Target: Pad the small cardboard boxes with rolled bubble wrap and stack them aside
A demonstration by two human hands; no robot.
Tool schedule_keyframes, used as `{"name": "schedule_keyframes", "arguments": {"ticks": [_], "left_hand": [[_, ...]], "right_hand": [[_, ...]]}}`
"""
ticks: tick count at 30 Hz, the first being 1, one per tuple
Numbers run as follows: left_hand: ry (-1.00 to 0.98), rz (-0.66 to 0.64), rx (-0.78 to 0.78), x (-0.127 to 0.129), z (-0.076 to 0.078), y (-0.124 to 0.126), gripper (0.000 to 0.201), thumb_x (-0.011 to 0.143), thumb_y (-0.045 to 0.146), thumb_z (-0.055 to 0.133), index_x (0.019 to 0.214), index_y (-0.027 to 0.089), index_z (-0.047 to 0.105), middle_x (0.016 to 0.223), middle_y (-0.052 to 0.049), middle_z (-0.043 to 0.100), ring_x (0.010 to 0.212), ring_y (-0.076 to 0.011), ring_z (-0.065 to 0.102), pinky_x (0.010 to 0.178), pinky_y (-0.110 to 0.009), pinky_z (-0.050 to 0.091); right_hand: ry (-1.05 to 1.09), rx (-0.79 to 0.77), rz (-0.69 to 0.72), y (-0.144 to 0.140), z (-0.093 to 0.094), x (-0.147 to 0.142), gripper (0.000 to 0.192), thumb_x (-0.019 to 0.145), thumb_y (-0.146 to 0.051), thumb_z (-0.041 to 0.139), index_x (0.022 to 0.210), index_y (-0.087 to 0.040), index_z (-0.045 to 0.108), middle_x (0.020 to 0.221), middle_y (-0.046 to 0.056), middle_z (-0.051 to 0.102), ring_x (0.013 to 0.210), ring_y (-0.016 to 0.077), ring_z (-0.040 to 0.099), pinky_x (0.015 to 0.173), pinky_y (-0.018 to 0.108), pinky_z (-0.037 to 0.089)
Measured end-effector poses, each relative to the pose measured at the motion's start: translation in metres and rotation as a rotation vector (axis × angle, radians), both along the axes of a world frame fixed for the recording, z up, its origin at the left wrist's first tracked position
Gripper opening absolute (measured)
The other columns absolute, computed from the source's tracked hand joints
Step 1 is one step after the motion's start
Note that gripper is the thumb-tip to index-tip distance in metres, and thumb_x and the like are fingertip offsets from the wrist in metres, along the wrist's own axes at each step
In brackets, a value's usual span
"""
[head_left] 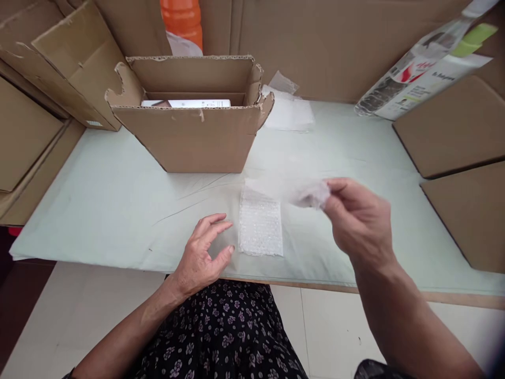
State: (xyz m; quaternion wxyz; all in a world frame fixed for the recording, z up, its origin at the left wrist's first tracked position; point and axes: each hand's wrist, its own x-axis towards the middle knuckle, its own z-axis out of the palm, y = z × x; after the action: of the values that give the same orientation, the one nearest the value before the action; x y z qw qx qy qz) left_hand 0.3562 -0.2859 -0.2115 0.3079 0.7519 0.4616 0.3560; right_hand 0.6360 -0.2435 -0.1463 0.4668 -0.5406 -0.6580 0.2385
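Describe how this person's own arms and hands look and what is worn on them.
Both forearms are bare, with no sleeves in view. The left hand and the right hand wear no gloves, and no rings show. Near the bottom edge, something dark may sit on the left wrist; too little shows to tell.

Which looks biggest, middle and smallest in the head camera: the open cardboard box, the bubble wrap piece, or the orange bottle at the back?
1. open cardboard box
2. bubble wrap piece
3. orange bottle, though it is mostly hidden behind cardboard and cut off by the picture's edge, so this is unsure.
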Motion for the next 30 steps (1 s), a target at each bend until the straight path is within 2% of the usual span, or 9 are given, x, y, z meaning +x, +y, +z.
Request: {"name": "schedule_keyframes", "arguments": {"ticks": [3, 6, 8, 10, 15, 18, 21, 25, 30], "left_hand": [[0.061, -0.14, 0.082, 0.012, 0.0, 0.0, 0.04, 0.087, 0.021, 0.066, 0.127, 0.019, 0.063, 0.14, -0.017, 0.06, 0.133, -0.0319, 0.055, 0.107, -0.053, 0.051], [0.204, -0.292, 0.154, 0.023, 0.0, -0.001, 0.041, 0.084, 0.019, 0.068, 0.125, 0.016, 0.064, 0.14, -0.018, 0.06, 0.138, -0.0358, 0.049, 0.112, -0.058, 0.046], [0.315, -0.358, 0.183, 0.027, -0.001, 0.0, 0.042, 0.085, 0.016, 0.067, 0.127, 0.015, 0.063, 0.14, -0.017, 0.061, 0.138, -0.0365, 0.049, 0.113, -0.059, 0.044], [0.387, -0.384, 0.203, 0.029, -0.003, 0.003, 0.042, 0.086, 0.012, 0.062, 0.127, 0.015, 0.062, 0.139, -0.015, 0.062, 0.137, -0.0353, 0.05, 0.114, -0.058, 0.043], [0.379, -0.367, 0.297, 0.035, -0.012, 0.015, 0.028, 0.082, 0.002, 0.058, 0.104, 0.016, 0.067, 0.123, -0.011, 0.071, 0.122, -0.0309, 0.06, 0.108, -0.053, 0.047], [0.214, -0.334, 0.307, 0.037, -0.007, 0.017, 0.018, 0.084, 0.002, 0.057, 0.092, 0.016, 0.066, 0.106, -0.009, 0.075, 0.111, -0.0281, 0.064, 0.103, -0.05, 0.049], [-0.008, -0.336, 0.127, 0.033, 0.01, 0.011, 0.016, 0.088, 0.006, 0.054, 0.09, 0.017, 0.065, 0.089, -0.003, 0.075, 0.094, -0.0202, 0.068, 0.092, -0.039, 0.053], [0.006, -0.281, -0.149, 0.029, 0.028, 0.011, 0.016, 0.093, 0.012, 0.053, 0.094, 0.019, 0.067, 0.081, 0.001, 0.075, 0.073, -0.0136, 0.068, 0.072, -0.027, 0.053], [0.237, -0.131, -0.031, 0.04, 0.009, 0.035, 0.025, 0.09, 0.013, 0.054, 0.11, 0.018, 0.069, 0.096, -0.005, 0.079, 0.083, -0.0211, 0.073, 0.078, -0.034, 0.056]], "right_hand": [[0.049, -0.055, -0.07, 0.054, -0.003, 0.012, 0.022, 0.098, -0.039, 0.061, 0.092, -0.021, 0.07, 0.086, 0.002, 0.075, 0.079, 0.0152, 0.07, 0.069, 0.029, 0.057], [0.074, -0.142, -0.195, 0.106, -0.022, 0.027, 0.027, 0.1, -0.04, 0.057, 0.111, -0.019, 0.069, 0.115, 0.008, 0.075, 0.102, 0.0174, 0.07, 0.077, 0.026, 0.057], [0.067, -0.127, -0.3, 0.117, -0.035, 0.031, 0.032, 0.102, -0.039, 0.053, 0.124, -0.019, 0.065, 0.133, 0.011, 0.068, 0.119, 0.0208, 0.066, 0.088, 0.03, 0.057], [-0.004, -0.063, -0.315, 0.103, -0.045, 0.029, 0.033, 0.102, -0.037, 0.053, 0.128, -0.021, 0.064, 0.137, 0.011, 0.066, 0.124, 0.0235, 0.064, 0.096, 0.037, 0.057], [-0.32, 0.022, -0.014, 0.017, -0.049, 0.026, 0.032, 0.097, -0.027, 0.059, 0.129, -0.028, 0.065, 0.133, 0.007, 0.069, 0.125, 0.027, 0.065, 0.099, 0.047, 0.057], [-0.46, 0.014, 0.189, -0.021, -0.043, 0.031, 0.038, 0.096, -0.02, 0.058, 0.133, -0.03, 0.063, 0.136, 0.007, 0.068, 0.127, 0.0259, 0.064, 0.104, 0.049, 0.055], [-0.485, -0.009, 0.313, -0.042, -0.034, 0.037, 0.042, 0.095, -0.019, 0.06, 0.135, -0.03, 0.062, 0.135, 0.006, 0.069, 0.125, 0.0246, 0.065, 0.101, 0.046, 0.056], [-0.308, 0.005, 0.203, -0.057, -0.026, 0.029, 0.041, 0.094, -0.015, 0.064, 0.132, -0.03, 0.064, 0.123, 0.004, 0.074, 0.116, 0.0227, 0.069, 0.096, 0.041, 0.058], [-0.227, 0.261, 0.105, -0.069, -0.03, -0.005, 0.042, 0.089, -0.003, 0.063, 0.125, -0.025, 0.065, 0.11, 0.006, 0.075, 0.103, 0.0219, 0.07, 0.086, 0.04, 0.058]]}}
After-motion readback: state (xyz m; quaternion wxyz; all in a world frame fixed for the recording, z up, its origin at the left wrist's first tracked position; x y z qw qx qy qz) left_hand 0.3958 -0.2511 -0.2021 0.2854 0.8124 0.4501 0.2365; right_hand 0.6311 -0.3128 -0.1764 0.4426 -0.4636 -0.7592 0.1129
